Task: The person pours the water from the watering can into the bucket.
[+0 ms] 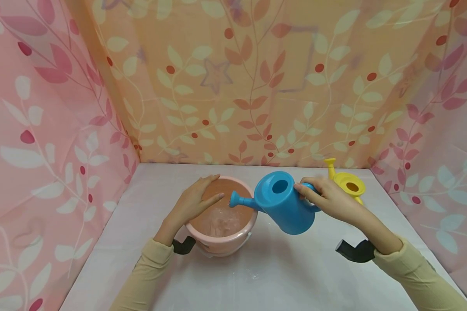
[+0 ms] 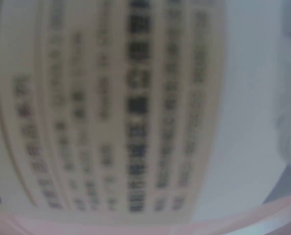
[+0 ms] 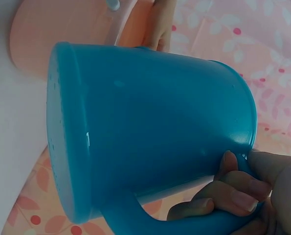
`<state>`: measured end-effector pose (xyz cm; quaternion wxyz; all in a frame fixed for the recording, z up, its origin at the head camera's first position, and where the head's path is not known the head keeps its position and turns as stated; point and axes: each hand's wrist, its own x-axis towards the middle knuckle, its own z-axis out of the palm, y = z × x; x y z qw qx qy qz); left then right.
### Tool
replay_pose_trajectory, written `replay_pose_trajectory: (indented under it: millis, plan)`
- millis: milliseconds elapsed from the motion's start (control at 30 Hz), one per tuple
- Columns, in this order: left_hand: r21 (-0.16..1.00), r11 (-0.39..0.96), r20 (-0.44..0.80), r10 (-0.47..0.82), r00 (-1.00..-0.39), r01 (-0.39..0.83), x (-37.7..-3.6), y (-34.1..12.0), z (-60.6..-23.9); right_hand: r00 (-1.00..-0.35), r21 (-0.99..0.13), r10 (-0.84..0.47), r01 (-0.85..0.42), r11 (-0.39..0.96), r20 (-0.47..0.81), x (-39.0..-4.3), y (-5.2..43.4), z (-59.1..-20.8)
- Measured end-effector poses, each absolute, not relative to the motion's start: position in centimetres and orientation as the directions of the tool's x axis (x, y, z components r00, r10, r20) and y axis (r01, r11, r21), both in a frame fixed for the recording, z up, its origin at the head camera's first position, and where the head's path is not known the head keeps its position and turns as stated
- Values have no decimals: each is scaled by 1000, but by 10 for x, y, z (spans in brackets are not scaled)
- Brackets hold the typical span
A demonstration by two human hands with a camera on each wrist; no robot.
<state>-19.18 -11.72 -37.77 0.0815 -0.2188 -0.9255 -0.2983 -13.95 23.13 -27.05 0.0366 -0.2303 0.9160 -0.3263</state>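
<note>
1. The right hand (image 1: 328,199) has its fingers curled round the handle of the blue can (image 1: 284,207); the right wrist view shows those fingers (image 3: 233,198) wrapped under the handle, so this grip is clenched on the can.
2. The blue can is lifted off the worktop (image 1: 257,276) and tilted to the person's left, its spout (image 1: 241,201) reaching over the rim of the pink bowl (image 1: 222,244).
3. The right forearm, in a pale yellow sleeve (image 1: 416,276), comes in from the lower right, the wrist bent toward the bowl.
4. The left hand (image 1: 196,201) lies flat on the bowl's left rim, fingers straight and pointing right over the opening; this grip is released, only resting there.
5. The bowl stands on the worktop at centre, with water (image 1: 222,218) in it.
6. A yellow can (image 1: 348,183) stands behind the right hand, near the back right corner.
7. The left wrist view is a blur of a printed label (image 2: 116,112); nothing more can be told from it.
</note>
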Motion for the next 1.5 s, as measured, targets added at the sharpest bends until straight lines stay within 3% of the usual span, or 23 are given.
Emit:
replay_pose_trajectory:
  millis: [1500]
  plan:
    - [510, 722, 300, 360, -883, 468, -193, -117, -380, -908, -559, -405, -392, 731, 108, -139, 226, -273]
